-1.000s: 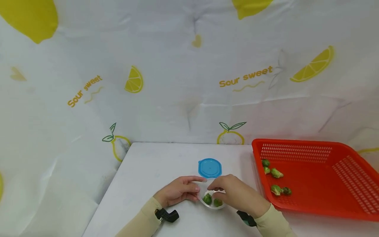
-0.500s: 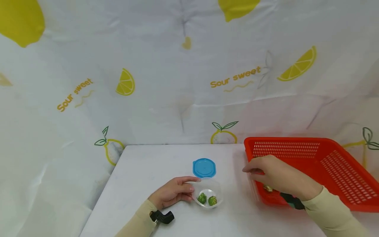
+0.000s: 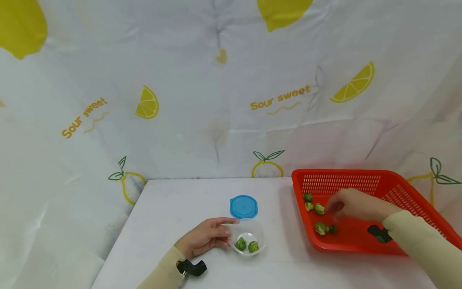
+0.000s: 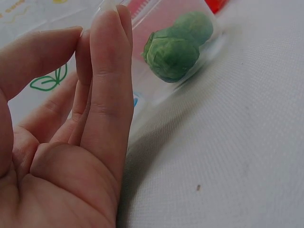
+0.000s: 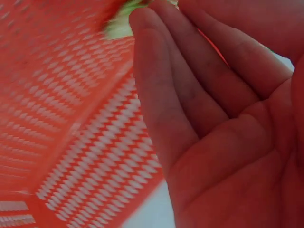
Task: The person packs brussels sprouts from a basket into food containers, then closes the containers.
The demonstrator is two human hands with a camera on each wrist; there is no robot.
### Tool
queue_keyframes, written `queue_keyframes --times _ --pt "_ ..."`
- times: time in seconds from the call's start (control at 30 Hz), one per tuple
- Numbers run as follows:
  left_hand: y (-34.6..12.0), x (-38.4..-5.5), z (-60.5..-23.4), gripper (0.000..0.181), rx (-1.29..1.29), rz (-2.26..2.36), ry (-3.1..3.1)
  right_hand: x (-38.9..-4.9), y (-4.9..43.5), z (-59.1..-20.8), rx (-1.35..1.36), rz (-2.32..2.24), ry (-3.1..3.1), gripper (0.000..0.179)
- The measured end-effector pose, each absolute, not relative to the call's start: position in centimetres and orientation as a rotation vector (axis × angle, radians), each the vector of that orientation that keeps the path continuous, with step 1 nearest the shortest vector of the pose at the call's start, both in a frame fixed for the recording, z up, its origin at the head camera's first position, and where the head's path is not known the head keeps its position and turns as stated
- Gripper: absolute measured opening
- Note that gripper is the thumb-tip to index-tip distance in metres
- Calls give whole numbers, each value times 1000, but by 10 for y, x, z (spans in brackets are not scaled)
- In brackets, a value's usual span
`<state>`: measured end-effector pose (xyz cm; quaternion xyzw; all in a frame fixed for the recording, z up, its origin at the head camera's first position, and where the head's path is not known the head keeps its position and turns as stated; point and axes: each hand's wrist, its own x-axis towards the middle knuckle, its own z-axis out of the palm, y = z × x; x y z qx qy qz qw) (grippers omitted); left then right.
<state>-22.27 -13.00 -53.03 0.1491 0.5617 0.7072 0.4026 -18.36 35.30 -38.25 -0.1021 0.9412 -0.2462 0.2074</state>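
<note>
My left hand [image 3: 205, 237] pinches the left rim of a clear plastic bowl [image 3: 247, 235] standing on the white table. Inside the bowl lie two green Brussels sprouts, one sprout [image 3: 240, 243] left of the other [image 3: 253, 247]. In the left wrist view, thumb and fingers meet at the bowl's wall, with a sprout [image 4: 171, 58] showing through it. Over the red basket [image 3: 361, 237], my right hand [image 3: 355, 204] has its fingers lightly bent and no sprout visible in them. Its fingertips are just right of a Brussels sprout [image 3: 319, 208]; the right wrist view shows a sprout [image 5: 121, 23] beyond them.
Several more sprouts, including a pair's left sprout [image 3: 320, 228], lie along the basket's left side. A blue lid [image 3: 244, 206] lies flat behind the bowl. A white lemon-printed cloth [image 3: 195, 120] hangs behind the table [image 3: 173, 208].
My right hand has left the bowl and moved right into the basket beside the sprouts. The left hand stays at the bowl's rim. The head view has shifted slightly.
</note>
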Motion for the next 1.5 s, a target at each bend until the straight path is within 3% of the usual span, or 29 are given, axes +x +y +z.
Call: queue_keyframes --times 0.33,0.73,1.5 --pt "-129 -222 -530 53 372 1781 1419 -197 366 -412 -226 -736 2488 28" --pt "-126 -219 -523 54 356 1779 1401 -189 367 -422 -194 -688 2511 27" --pt "-130 -221 -524 54 340 1790 1406 -194 373 -416 -286 -624 2614 21"
